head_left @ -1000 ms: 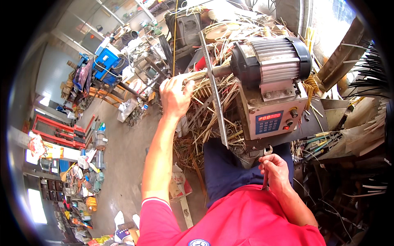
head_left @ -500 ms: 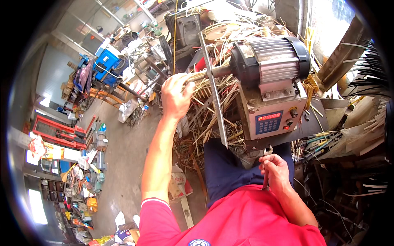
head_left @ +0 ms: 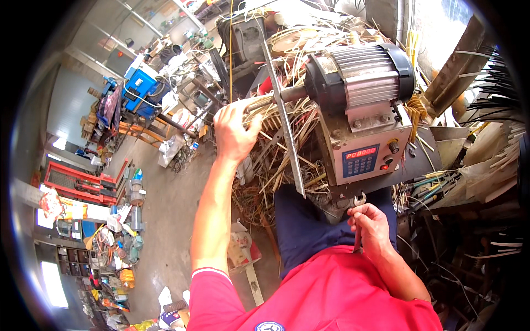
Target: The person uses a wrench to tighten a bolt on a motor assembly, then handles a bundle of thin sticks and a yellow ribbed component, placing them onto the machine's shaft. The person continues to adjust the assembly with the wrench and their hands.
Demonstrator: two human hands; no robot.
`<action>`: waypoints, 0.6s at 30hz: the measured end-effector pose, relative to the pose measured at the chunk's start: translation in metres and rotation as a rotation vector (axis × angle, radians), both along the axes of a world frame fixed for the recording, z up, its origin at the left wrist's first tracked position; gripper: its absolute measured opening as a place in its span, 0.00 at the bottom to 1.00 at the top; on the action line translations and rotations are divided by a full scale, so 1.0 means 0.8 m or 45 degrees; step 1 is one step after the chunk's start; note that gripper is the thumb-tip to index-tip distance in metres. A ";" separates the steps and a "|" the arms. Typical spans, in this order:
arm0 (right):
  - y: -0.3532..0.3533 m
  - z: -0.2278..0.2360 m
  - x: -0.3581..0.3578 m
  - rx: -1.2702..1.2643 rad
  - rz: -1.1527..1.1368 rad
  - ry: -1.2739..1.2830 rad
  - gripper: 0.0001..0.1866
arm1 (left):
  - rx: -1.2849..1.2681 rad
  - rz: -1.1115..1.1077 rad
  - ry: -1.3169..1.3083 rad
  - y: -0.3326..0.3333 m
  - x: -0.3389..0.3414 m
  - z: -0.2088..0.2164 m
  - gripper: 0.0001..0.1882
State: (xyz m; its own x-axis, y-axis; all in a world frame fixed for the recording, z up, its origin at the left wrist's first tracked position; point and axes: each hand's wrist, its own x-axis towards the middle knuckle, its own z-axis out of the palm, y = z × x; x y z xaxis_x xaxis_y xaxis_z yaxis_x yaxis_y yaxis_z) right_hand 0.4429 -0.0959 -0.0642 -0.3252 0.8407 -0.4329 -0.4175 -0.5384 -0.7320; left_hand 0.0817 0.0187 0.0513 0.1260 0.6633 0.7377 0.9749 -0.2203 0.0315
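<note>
My left hand [head_left: 234, 132] reaches up to the outer end of the shaft [head_left: 260, 103] that sticks out from the electric motor [head_left: 364, 77]. Its fingers curl round that end, and the thumb lies on the near side. A long flat metal bar [head_left: 288, 129] sits crosswise on the shaft between my hand and the motor. Close to my lap, my right hand [head_left: 371, 225] grips an open-end wrench [head_left: 358, 243], jaw upward. Under the motor is a metal control box [head_left: 367, 157] with a lit red display, a keypad and knobs.
Loose cane-like strips [head_left: 276, 176] are heaped below and behind the shaft. Several hand tools [head_left: 433, 190] lie right of the control box. Dark thin rods [head_left: 494, 94] jut in at the far right. A blue machine [head_left: 141, 88] and a red metal frame [head_left: 83, 179] stand to the left.
The view has shifted slightly. My left hand remains at the shaft end, and my right hand still holds the wrench near my lap.
</note>
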 end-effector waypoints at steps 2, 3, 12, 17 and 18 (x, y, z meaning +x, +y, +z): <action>0.000 0.001 0.000 -0.001 0.000 -0.006 0.02 | 0.058 -0.129 -0.272 -0.003 -0.014 -0.006 0.12; 0.000 0.002 0.000 -0.006 0.000 -0.018 0.02 | 0.078 -0.043 -0.303 -0.005 -0.012 -0.007 0.14; 0.000 0.007 -0.003 -0.024 0.021 -0.054 0.03 | 0.090 0.050 0.075 0.001 -0.003 -0.001 0.16; -0.002 0.005 -0.010 0.013 -0.043 -0.047 0.03 | 0.096 -0.019 -0.028 -0.005 -0.009 -0.007 0.15; -0.003 0.005 -0.008 -0.009 -0.011 -0.057 0.02 | 0.118 0.015 -0.029 -0.002 -0.007 -0.004 0.15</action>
